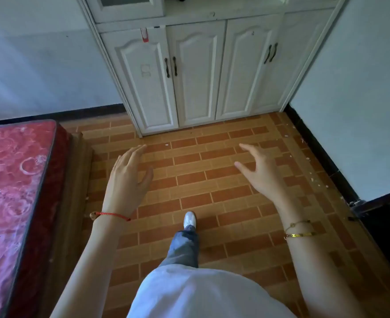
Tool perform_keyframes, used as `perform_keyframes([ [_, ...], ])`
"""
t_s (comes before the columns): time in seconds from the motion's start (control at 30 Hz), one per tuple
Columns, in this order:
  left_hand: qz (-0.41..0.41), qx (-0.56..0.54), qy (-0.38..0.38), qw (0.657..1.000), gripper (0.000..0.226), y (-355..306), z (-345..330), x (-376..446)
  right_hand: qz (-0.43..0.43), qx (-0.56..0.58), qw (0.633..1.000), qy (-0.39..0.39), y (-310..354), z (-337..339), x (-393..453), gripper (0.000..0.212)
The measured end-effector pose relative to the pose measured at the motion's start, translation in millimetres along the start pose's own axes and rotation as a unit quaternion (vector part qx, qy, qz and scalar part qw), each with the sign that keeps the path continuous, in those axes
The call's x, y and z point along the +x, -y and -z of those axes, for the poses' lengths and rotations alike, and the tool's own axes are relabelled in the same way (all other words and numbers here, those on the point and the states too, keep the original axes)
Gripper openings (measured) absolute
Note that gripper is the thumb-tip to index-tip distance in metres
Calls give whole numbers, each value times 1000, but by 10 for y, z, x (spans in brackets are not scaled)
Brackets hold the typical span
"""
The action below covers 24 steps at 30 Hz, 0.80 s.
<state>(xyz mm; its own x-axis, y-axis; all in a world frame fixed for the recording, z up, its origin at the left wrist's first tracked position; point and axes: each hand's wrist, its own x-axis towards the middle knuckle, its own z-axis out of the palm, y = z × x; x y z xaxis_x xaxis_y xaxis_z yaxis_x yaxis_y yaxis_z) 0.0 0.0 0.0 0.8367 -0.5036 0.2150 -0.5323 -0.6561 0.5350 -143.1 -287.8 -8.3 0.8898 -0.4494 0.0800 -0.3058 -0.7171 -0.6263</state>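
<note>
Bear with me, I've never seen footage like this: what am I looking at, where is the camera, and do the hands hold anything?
There is no machine here: a person wears one wide-angle camera on the head, looking forward and down, so you see their own arms. The left hand and the right hand are stretched forward, fingers relaxed, holding nothing. Ahead stands a white cabinet with its lower doors closed. Below is a brick-patterned floor, a red mattress at the left and the person's white shoe.

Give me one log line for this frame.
left hand: open, empty | right hand: open, empty | ahead: white cabinet, lower doors closed | left side: red mattress | underfoot: tiled floor
</note>
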Motion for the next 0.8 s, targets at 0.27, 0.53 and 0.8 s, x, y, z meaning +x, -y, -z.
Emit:
perform_keyframes([
  [0.27,3,-23,5,1000,51,228,-199,1414,-22,-9,1000,-6,-11,41,1389,55],
  [0.53,-25,-30,30,999,53,237,-356,2687,-51,-7,998,-34,-90,62,2516,56],
  [0.8,-21,-17,59,998,53,297,-662,3712,-86,-1,996,-20,-316,-3,3416,55],
])
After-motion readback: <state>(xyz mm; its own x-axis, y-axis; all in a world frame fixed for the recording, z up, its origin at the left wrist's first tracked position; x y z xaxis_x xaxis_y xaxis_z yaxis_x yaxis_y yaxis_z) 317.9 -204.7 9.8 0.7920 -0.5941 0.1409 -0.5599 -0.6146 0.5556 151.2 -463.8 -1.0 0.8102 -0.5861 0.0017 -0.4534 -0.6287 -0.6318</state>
